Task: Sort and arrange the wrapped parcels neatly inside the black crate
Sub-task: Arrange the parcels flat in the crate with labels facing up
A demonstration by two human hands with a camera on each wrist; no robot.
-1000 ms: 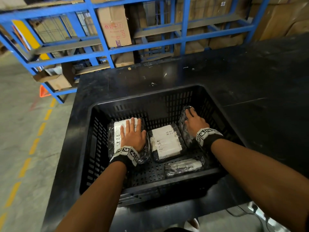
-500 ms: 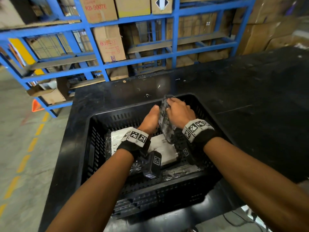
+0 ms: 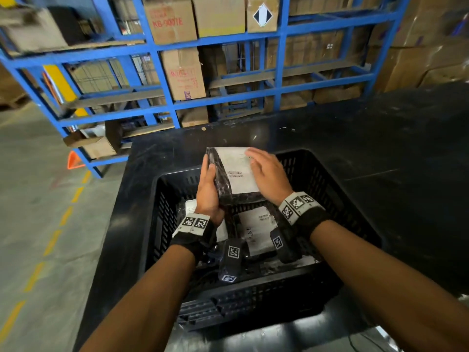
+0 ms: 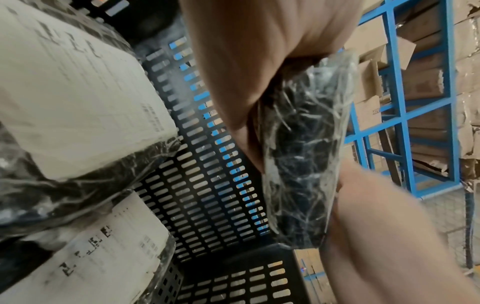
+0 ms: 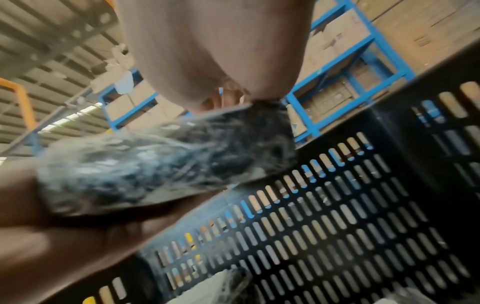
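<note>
1. Holding a black film-wrapped parcel (image 3: pixel 236 171) with a white paper label above the far rim of the black slotted plastic crate (image 3: pixel 253 301): fingers of the left hand (image 3: pixel 209 189) curl round its left edge; fingers of the right hand (image 3: pixel 269 176) lie straight, together, on the label.
2. Beyond the crate's right wall spreads the dark worktop (image 3: pixel 380 153).
3. Inside, white-labelled wrapped parcels (image 3: pixel 256 224) lie flat on the crate floor.

Crate (image 3: pixel 317 174) on table (image 3: pixel 380 148); parcels (image 3: pixel 256 229) in crate; one parcel (image 3: pixel 236 171) above, btwn L hand (image 3: pixel 208 191) & R hand (image 3: pixel 269 176); shelving (image 3: pixel 228 97) behind table.
</note>
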